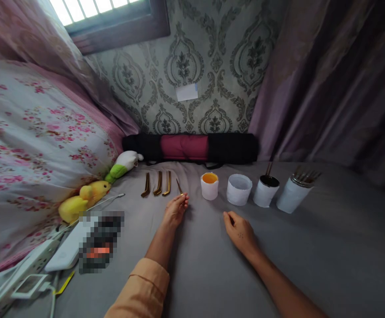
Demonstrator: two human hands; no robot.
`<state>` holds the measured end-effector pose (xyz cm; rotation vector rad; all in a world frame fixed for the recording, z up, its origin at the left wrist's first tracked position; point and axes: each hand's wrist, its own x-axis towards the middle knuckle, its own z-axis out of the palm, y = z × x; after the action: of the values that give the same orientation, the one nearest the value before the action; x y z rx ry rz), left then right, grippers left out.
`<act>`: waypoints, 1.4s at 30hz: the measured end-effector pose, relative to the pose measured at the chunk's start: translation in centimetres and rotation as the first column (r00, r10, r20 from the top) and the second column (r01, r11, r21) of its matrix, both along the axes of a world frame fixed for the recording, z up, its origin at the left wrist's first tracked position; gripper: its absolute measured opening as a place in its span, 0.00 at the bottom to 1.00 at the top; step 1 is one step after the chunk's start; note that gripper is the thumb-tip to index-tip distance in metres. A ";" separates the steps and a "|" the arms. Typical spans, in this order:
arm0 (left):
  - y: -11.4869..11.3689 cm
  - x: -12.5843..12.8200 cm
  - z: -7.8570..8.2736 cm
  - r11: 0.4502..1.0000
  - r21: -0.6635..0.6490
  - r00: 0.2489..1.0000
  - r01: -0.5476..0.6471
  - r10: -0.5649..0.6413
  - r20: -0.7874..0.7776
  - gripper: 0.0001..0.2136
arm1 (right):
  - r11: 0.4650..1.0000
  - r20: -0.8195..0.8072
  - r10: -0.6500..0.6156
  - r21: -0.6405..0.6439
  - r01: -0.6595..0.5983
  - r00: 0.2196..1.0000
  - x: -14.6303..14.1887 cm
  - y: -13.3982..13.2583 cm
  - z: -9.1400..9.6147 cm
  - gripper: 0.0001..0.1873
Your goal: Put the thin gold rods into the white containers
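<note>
My left hand [176, 210] pinches a thin, pointed, gold-brown stick [179, 186] that stands up from the fingertips. To its left, several L-shaped brass-coloured pieces [158, 183] lie in small groups on the grey sheet. My right hand [239, 229] is loosely curled with nothing seen in it, close to the sheet. Beyond the hands stand a white-wrapped cup with orange-yellow inside [209, 190], a wider white cup [238, 196], a white-wrapped cup with a dark inside and thin sticks [265, 196], and a tilted white-wrapped holder full of thin brown sticks [292, 198].
A black and maroon rolled bag [184, 147] lies along the wall. On the left are plush toys [94, 192], a power strip [23, 276], a white power bank-like slab [68, 251], cables and a blurred-out item [101, 240]. Floral cloth [43, 128] rises behind them.
</note>
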<state>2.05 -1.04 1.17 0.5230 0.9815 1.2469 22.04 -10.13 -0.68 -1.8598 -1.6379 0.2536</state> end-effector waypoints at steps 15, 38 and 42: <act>-4.3 2.8 -0.1 1.000 0.028 1.000 0.000 0.000 0.002 0.07 | 1.000 -0.040 0.010 -0.004 -0.010 0.999 -0.2 -0.3 0.7 0.20; -7.9 4.8 0.3 0.981 0.184 0.968 0.065 -0.016 -0.252 0.15 | 0.987 -0.386 0.125 -0.048 -0.155 0.914 0.8 0.2 0.4 0.21; -8.1 5.0 0.1 0.965 0.239 0.952 0.110 -0.034 -0.303 0.14 | 0.982 -0.444 0.139 -0.053 -0.180 0.885 1.0 0.2 0.5 0.20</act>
<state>7.04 -9.13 1.22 0.9616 1.0463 1.2566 23.02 -9.91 -0.15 -1.5816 -1.4760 0.7753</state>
